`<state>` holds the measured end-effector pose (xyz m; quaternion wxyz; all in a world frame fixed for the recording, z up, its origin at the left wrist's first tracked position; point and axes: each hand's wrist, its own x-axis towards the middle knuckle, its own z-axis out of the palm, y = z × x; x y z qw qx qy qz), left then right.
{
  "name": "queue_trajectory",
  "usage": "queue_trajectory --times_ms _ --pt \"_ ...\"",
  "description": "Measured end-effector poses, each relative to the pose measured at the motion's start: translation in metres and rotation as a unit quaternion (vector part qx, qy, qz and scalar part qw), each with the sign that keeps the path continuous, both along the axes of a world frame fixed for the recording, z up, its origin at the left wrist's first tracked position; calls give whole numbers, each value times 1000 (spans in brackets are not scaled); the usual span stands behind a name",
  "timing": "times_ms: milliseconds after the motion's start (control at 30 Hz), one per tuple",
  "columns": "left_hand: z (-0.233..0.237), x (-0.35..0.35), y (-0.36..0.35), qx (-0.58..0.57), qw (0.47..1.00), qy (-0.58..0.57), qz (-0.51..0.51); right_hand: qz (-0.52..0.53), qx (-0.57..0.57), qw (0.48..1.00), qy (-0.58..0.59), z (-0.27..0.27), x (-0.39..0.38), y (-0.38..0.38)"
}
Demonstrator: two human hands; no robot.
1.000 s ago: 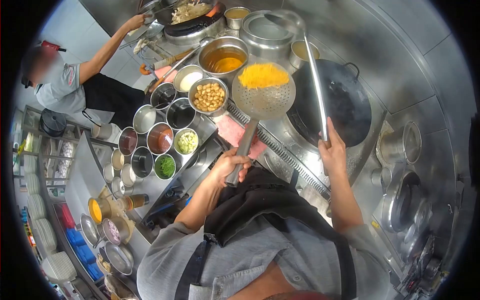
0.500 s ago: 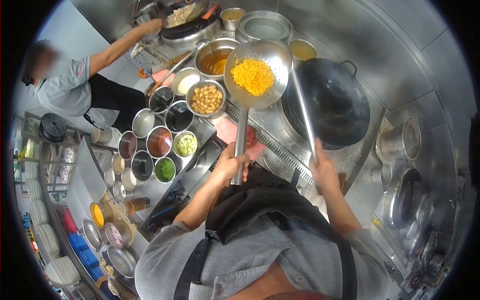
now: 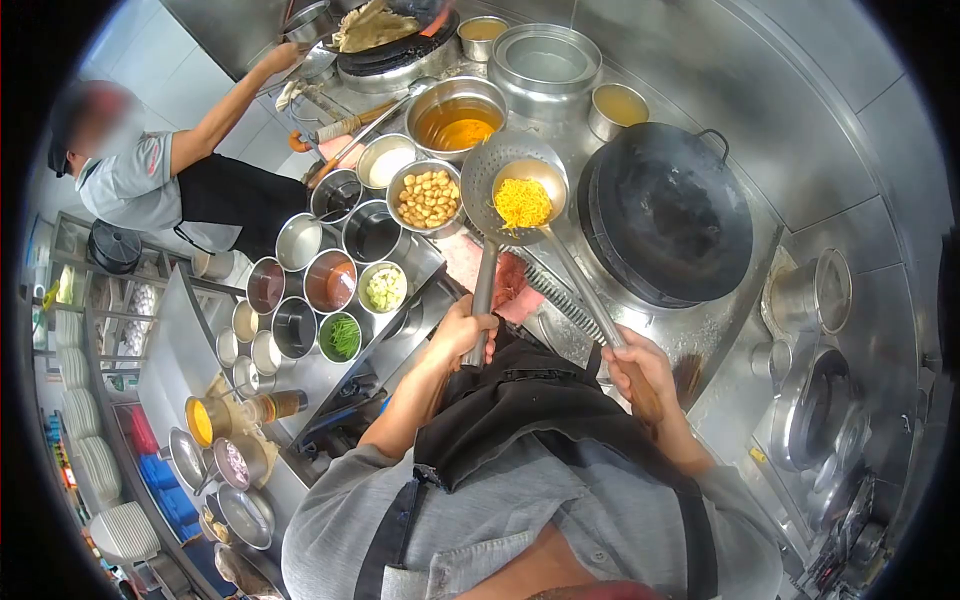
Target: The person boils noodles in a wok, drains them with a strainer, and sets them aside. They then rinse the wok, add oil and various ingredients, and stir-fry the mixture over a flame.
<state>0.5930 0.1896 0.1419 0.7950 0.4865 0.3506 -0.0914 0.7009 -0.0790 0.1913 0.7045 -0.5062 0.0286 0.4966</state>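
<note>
My left hand (image 3: 468, 330) is closed around the metal handle of a perforated strainer (image 3: 484, 186), held level in front of me. In my right hand (image 3: 648, 372) is a long ladle (image 3: 582, 287), gripped at its wooden handle end. The ladle's round bowl overlaps the inside of the strainer. A small heap of fine yellow shreds (image 3: 522, 204) lies in the ladle's bowl. To the right of the strainer sits a black wok (image 3: 680, 215) on its burner, with faint smoke over its dark surface.
Left of the strainer stand a pot of browned round pieces (image 3: 427, 199), a pot of amber liquid (image 3: 458, 122) and several seasoning pots. A drain grate (image 3: 560, 290) runs before the wok. At upper left, a co-worker (image 3: 150, 180) reaches toward another wok (image 3: 390, 40).
The ladle has swung from beside the strainer into it, and the yellow shreds have gone from the strainer into its bowl. Smoke over the wok has thinned. The co-worker's arm has moved.
</note>
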Motion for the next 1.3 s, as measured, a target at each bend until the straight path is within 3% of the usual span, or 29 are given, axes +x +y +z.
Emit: queue_trajectory --times_ms 67,100,167,200,267,300,400,500,533,600,667,1033,1133,1200,1233,1267,1300 --pt "-7 -4 -1 135 990 2 -46 -1 -8 1000 -5 1 -4 -4" --pt "-7 -7 -1 136 989 1 -50 -1 -20 1000 -15 0 -5 -5" --pt "-3 -12 0 343 929 68 -122 -10 -30 999 -30 -2 -4 -9" --pt "-18 -18 2 345 928 64 -126 0 -34 999 -36 -4 -2 -11" --pt "-52 -27 6 574 810 -10 -117 6 -37 998 -43 -3 -1 -14" --pt "-56 -27 9 543 831 28 -119 -3 -23 999 -35 2 -2 -15" --pt "-58 -21 15 560 818 63 -118 -19 8 1000 -22 17 -4 -18" --pt "-62 -13 20 605 792 -5 -79 -28 44 999 -14 30 -3 -21" --pt "-55 -8 21 605 792 -5 -77 -29 63 998 -8 34 -2 -22" --pt "-30 5 21 425 902 28 -66 -36 73 997 -11 41 -1 -24" --pt "-26 12 24 268 963 -1 -36 -40 79 996 -9 44 0 -27" --pt "-35 47 43 97 995 5 -20 -82 44 995 -43 34 -11 -38" --pt "-66 61 60 40 998 16 -37 -72 10 996 -55 38 -15 -31" --pt "-86 69 69 -66 996 10 -50 -77 -18 995 -59 39 -18 -24" --pt "-124 73 86 -90 992 0 -93 -68 -22 995 -62 39 -18 -21" --pt "-135 77 92 -93 992 4 -87 -62 -25 996 -58 39 -18 -18" --pt "-143 82 94 24 997 17 -75 -60 -26 996 -61 38 -18 -14"
